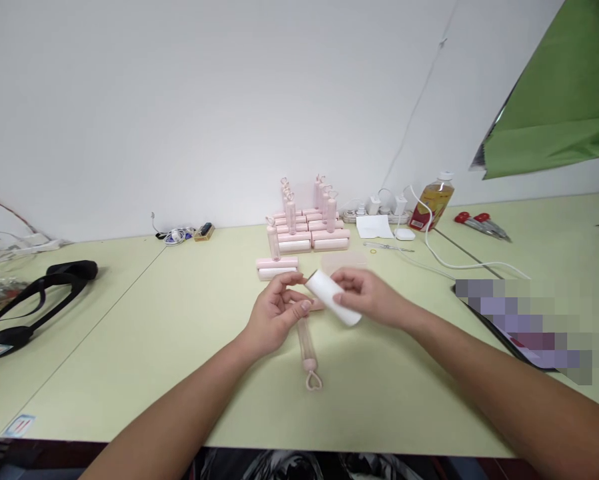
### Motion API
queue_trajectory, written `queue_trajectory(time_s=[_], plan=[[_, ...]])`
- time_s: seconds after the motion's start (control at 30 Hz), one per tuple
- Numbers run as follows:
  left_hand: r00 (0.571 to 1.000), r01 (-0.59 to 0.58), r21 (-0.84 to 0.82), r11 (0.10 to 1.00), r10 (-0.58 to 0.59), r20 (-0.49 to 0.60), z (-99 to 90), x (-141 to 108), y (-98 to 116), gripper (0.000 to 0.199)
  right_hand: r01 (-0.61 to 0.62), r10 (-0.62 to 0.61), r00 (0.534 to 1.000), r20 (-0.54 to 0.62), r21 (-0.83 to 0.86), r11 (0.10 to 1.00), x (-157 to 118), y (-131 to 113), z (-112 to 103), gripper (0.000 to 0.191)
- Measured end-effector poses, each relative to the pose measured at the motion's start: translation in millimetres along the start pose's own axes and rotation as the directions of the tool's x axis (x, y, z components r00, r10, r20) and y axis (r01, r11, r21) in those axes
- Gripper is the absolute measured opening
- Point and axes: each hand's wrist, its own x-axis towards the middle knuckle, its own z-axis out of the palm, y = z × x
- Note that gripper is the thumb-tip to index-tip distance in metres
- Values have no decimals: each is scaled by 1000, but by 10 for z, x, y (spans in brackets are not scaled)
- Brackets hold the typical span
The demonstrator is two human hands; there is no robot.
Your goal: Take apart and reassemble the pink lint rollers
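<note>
My right hand (367, 295) grips a white paper-like roll (333, 297) that is tilted, its hollow end up and to the left. Beside that end, my left hand (278, 313) has its fingers curled around part of a pink piece. Below its fingertips a clear pink handle (307, 343) with a heart-shaped loop points toward me. Part of the pink piece is hidden by the fingers and the roll. Just behind my left hand lies a pink case with a white roll (278, 273), and a clear pink handle (273, 241) stands at its back.
Several pink cases (330, 235) with handles stand by the wall. To their right are white paper (374, 227), a power strip, a bottle (432, 201), cables and red-handled tools (483, 225). A blurred-out device (524, 327) lies right, a black strap (44, 300) left.
</note>
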Motion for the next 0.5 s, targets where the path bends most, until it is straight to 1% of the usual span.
queue_trajectory(time_s=[0.03,0.07,0.1,0.13,0.17,0.2,0.23,0.27,0.33,0.4,0.47,0.5], plan=[[999,-35,80,996,36,-7,-12,3,-3,37,39,-50,974,-222,-53,998,46,36,-90,19],[998,-58,151,987,60,-10,-21,9,-11,36,58,-94,904,-418,-98,993,91,78,-167,19],[997,-70,209,975,73,-10,-22,18,-24,34,55,-112,861,-496,-129,990,134,121,-219,23],[997,-74,258,963,79,-6,-17,28,-39,32,35,-116,849,-516,-165,986,169,162,-241,29],[997,-77,300,951,80,3,-7,37,-56,31,11,-123,860,-495,-224,975,195,200,-231,36],[997,-79,339,938,80,10,4,44,-71,29,-7,-137,893,-429,-318,948,212,233,-197,40],[997,-82,380,921,82,16,14,49,-83,27,-15,-153,924,-351,-433,902,221,261,-148,43],[996,-85,420,903,84,22,18,51,-90,25,-12,-168,944,-285,-538,843,224,285,-95,43],[996,-86,473,877,84,25,5,48,-88,21,-8,-181,963,-201,-691,723,223,327,-9,44],[997,-73,496,866,80,6,-33,44,-73,19,-29,-152,975,-164,-767,641,221,366,28,46],[997,-51,500,864,71,-20,-73,44,-62,18,-44,-93,988,-124,-801,598,221,397,36,47],[998,-38,494,869,62,-33,-89,46,-62,18,-39,-73,992,-102,-807,590,220,404,38,46]])
